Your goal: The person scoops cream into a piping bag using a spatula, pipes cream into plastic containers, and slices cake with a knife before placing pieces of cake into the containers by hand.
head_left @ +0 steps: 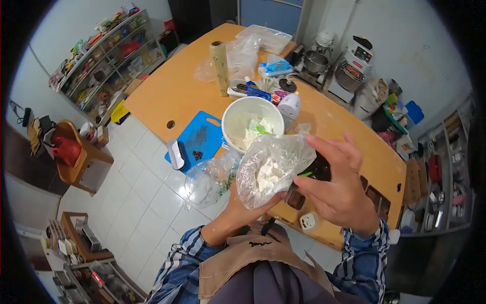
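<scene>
A clear plastic bag (248,175), its mouth open toward me, holds white powder (269,175). My left hand (240,210) is closed around its lower side, with most of the fingers hidden behind it. My right hand (336,185) pinches the upper right rim of the bag between thumb and fingers. A small green piece shows by the right thumb; its kind is unclear. Just beyond the bag stands a white tub (235,114) with a pale, creamy mass and something green inside. Another clear plastic bag (205,185) hangs at the table edge beside my left hand.
A blue cutting board (200,137) carries small dark pieces and a metal-edged scraper-like tool (175,154). Behind the tub are a roll of film (219,68), a white hand mixer (289,105) and packets. Stand mixers (349,71) stand by the wall. A small white container (309,221) sits near the front edge.
</scene>
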### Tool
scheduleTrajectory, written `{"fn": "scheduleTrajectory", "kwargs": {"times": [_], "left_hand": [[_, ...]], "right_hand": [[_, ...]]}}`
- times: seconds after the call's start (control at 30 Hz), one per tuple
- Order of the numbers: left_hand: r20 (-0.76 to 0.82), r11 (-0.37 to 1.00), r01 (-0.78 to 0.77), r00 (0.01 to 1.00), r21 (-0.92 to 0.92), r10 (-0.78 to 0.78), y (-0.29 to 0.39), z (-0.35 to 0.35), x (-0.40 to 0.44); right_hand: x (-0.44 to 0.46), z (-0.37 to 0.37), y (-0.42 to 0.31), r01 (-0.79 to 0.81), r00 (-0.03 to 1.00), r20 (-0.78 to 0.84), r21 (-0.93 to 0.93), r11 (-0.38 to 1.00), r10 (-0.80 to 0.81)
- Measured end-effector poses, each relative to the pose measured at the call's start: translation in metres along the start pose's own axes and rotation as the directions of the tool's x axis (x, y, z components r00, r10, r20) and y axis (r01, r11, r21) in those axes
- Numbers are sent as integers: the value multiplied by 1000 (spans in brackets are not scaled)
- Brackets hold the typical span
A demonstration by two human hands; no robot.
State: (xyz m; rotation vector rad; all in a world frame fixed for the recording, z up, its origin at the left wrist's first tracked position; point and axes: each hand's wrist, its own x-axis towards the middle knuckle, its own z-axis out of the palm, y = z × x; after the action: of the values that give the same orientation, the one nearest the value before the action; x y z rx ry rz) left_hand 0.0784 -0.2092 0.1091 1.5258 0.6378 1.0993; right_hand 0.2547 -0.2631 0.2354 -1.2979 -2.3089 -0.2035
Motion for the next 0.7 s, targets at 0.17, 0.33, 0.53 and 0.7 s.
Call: {"fn": "scheduleTrajectory", "kwargs": {"times": [0.17,0.33,0.53,0.7], "left_hand": [[154,992,-19,988,128,-1,9,-10,-19],[225,989,-80,973,127,50,14,-12,-30],[284,999,18,958,46,-31,21,-16,-40],[391,910,348,888,-225,-242,21,-17,-45]], "right_hand": [[-8,13,-27,-56,992,110,-32,998,59],[-15,13,-54,-114,977,171,-87,990,128],[-28,15,-65,-141,972,175,-118,983,160],[-36,18,-70,-180,977,87,-150,972,194]]}}
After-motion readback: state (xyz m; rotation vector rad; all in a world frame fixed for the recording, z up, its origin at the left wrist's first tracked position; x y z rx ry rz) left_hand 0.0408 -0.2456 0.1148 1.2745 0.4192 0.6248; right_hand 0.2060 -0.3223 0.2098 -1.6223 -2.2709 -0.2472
